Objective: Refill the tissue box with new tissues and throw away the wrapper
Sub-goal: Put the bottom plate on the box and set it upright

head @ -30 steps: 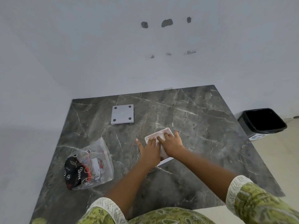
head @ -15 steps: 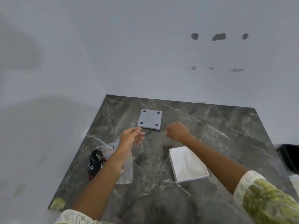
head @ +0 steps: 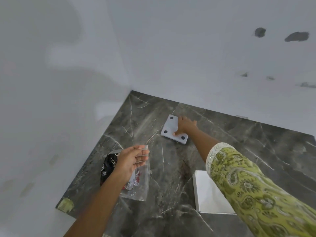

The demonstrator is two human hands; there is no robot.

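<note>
Far across the dark marble tabletop (head: 230, 144), the right hand (head: 183, 124) lies on a flat white square plate with dark round pads at its corners (head: 171, 130). That plate sits near the back wall, toward the table's far left corner. Fingers spread over its right half, the thumb tip pressing its top surface; whether the hand has actually gripped an edge cannot be told, since the palm hides that side. A green paisley sleeve with a pale patterned cuff (head: 248, 182) covers the right forearm and stretches diagonally from the lower right.

Nearer than the plate and to its left, the left hand (head: 131, 160) hovers with palm turned upward and fingers loosely parted, holding nothing. Directly beneath it lies the clear plastic wrapper (head: 138, 185), flat on the marble, with a black printed section (head: 108, 166) at its left end and a bit of red showing through. The hand sits above the wrapper; contact between them is not clear.

Closer again, on the right of the plate, the white tissue box (head: 206, 194) rests on the tabletop, its open top showing white inside, its right part hidden behind the sleeve. It is well apart from both the plate and the wrapper.

Dark patches (head: 296, 36) mark the white wall above the table.
</note>
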